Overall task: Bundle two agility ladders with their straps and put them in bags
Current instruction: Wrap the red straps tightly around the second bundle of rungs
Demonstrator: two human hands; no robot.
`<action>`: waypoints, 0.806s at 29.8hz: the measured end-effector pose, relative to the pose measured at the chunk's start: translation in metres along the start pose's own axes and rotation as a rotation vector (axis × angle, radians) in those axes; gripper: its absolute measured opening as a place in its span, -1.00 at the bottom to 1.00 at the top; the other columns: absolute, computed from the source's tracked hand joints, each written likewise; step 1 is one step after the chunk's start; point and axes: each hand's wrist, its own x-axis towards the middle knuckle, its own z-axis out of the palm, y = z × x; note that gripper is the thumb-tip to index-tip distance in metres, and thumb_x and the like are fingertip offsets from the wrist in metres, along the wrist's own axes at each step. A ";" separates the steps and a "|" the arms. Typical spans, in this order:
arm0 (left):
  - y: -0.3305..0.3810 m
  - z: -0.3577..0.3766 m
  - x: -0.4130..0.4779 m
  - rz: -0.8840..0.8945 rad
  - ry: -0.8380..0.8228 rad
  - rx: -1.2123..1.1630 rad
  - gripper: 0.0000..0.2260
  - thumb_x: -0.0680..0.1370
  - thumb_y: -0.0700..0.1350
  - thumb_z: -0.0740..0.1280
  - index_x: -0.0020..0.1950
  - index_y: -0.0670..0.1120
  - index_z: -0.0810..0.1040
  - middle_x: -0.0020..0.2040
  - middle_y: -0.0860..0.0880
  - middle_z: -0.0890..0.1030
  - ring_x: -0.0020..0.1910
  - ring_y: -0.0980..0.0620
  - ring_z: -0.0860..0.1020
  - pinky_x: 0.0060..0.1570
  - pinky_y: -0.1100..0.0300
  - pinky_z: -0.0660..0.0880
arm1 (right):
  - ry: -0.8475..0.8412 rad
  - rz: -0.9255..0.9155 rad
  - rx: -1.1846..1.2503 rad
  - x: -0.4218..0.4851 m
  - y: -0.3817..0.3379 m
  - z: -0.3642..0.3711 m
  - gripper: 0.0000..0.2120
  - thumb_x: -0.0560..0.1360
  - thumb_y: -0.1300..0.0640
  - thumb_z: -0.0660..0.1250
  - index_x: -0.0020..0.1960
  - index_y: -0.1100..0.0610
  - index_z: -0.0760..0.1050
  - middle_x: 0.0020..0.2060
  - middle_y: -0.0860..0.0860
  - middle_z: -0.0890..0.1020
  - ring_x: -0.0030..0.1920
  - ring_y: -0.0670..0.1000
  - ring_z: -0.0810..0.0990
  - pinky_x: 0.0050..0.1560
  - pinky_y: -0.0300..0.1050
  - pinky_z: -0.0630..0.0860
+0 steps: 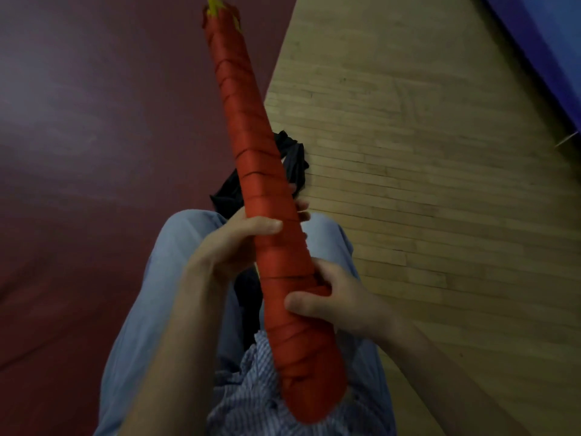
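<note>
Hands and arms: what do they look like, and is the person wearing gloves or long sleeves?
No gloves. Both the left hand and the right hand are bare, with no rings or watch to be seen. The forearms are bare too; no sleeves reach into the picture. Lower down, the person wears a blue and white striped shirt and light blue trousers.

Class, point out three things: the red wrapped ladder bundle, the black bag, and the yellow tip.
red wrapped ladder bundle (pixel 251 146): head view, mid-shaft.
black bag (pixel 295 162): head view, crumpled fabric right of bundle.
yellow tip (pixel 215 3): head view, far end.
</note>
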 end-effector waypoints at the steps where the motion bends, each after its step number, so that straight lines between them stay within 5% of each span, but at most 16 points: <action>1: -0.001 0.001 0.004 0.018 0.037 0.020 -0.43 0.06 -0.15 0.56 0.03 -0.12 0.51 -0.14 -0.07 0.63 -0.24 0.04 0.65 -0.29 0.12 0.60 | 0.088 0.005 -0.144 0.002 0.000 0.002 -0.66 0.26 -0.11 0.51 -0.04 -0.11 0.46 -0.18 -0.19 0.63 -0.13 -0.22 0.61 -0.11 -0.35 0.54; 5: -0.007 0.008 0.007 0.059 0.169 -0.058 -0.70 0.18 -0.26 0.44 -0.13 -0.06 0.56 -0.36 0.00 0.60 -0.43 0.12 0.59 -0.44 0.23 0.54 | 0.150 -0.065 -0.580 0.002 0.001 -0.006 -0.70 0.35 -0.20 0.41 -0.03 -0.08 0.44 -0.28 -0.20 0.55 -0.26 -0.23 0.54 -0.26 -0.44 0.38; 8: -0.005 0.000 0.006 0.058 0.100 -0.197 -0.62 -0.04 -0.25 0.51 -0.27 0.00 0.67 -0.38 0.05 0.60 -0.43 0.14 0.57 -0.40 0.24 0.55 | 0.031 -0.266 -1.007 -0.005 -0.008 -0.028 -0.58 0.30 -0.41 0.23 -0.28 -0.05 0.37 -0.49 -0.08 0.50 -0.50 -0.14 0.40 -0.42 -0.33 0.27; 10: 0.002 -0.005 0.003 0.080 0.010 -0.279 -0.40 -0.15 -0.20 0.62 -0.14 0.00 0.63 -0.32 0.06 0.60 -0.39 0.14 0.57 -0.38 0.23 0.55 | -0.009 -0.411 -1.120 -0.006 -0.015 -0.040 -0.52 0.29 -0.39 0.21 -0.41 0.04 0.34 -0.59 -0.03 0.42 -0.57 -0.06 0.33 -0.50 -0.25 0.20; 13: -0.001 -0.007 0.005 0.084 -0.196 -0.416 -0.48 0.05 -0.24 0.61 -0.02 -0.06 0.61 -0.26 0.02 0.59 -0.33 0.11 0.57 -0.33 0.19 0.57 | -0.044 -0.395 -0.964 0.002 -0.027 -0.044 -0.63 0.27 -0.25 0.39 -0.40 -0.04 0.32 -0.57 -0.10 0.33 -0.53 -0.07 0.34 -0.48 -0.27 0.23; 16: -0.003 0.005 0.004 0.037 -0.446 -0.590 -0.59 0.42 -0.37 0.32 0.25 -0.18 0.48 -0.06 -0.14 0.57 -0.09 -0.05 0.56 -0.04 0.04 0.54 | -0.232 -0.034 -0.600 0.015 -0.033 -0.039 -0.66 0.28 0.03 0.54 -0.14 -0.17 0.39 -0.36 -0.22 0.53 -0.29 -0.31 0.51 -0.26 -0.45 0.37; 18: -0.001 0.009 0.002 0.012 -0.419 -0.530 -0.57 0.45 -0.39 0.26 0.31 -0.21 0.39 -0.03 -0.16 0.54 -0.05 -0.07 0.54 0.00 0.03 0.52 | -0.381 0.114 -0.341 0.020 -0.023 -0.035 -0.60 0.32 0.24 0.50 -0.03 -0.14 0.44 -0.28 -0.30 0.62 -0.21 -0.36 0.56 -0.17 -0.47 0.43; 19: -0.001 0.010 0.003 0.004 -0.445 -0.490 -0.55 0.44 -0.39 0.27 0.32 -0.21 0.38 -0.04 -0.15 0.54 -0.06 -0.06 0.53 -0.01 0.04 0.52 | -0.416 0.126 -0.246 0.021 -0.016 -0.032 -0.63 0.32 0.25 0.50 -0.03 -0.11 0.48 -0.26 -0.26 0.64 -0.18 -0.31 0.58 -0.15 -0.44 0.44; 22: 0.000 0.006 0.008 -0.031 -0.511 -0.370 -0.50 0.42 -0.36 0.33 0.35 -0.18 0.38 -0.06 -0.10 0.55 -0.09 0.00 0.54 -0.04 0.10 0.54 | -0.406 0.116 -0.064 0.020 0.008 -0.015 -0.58 0.11 -0.19 0.57 -0.10 -0.10 0.59 -0.21 0.22 0.58 -0.22 0.05 0.49 -0.21 -0.10 0.42; 24: -0.003 0.009 0.008 0.006 -0.565 -0.261 -0.48 0.40 -0.25 0.40 0.35 -0.11 0.41 -0.04 -0.04 0.59 -0.06 0.04 0.56 0.00 0.12 0.54 | -0.376 0.122 0.026 0.016 0.014 -0.009 -0.54 0.10 -0.18 0.59 -0.05 -0.12 0.59 -0.18 0.23 0.59 -0.11 0.12 0.45 -0.13 0.02 0.39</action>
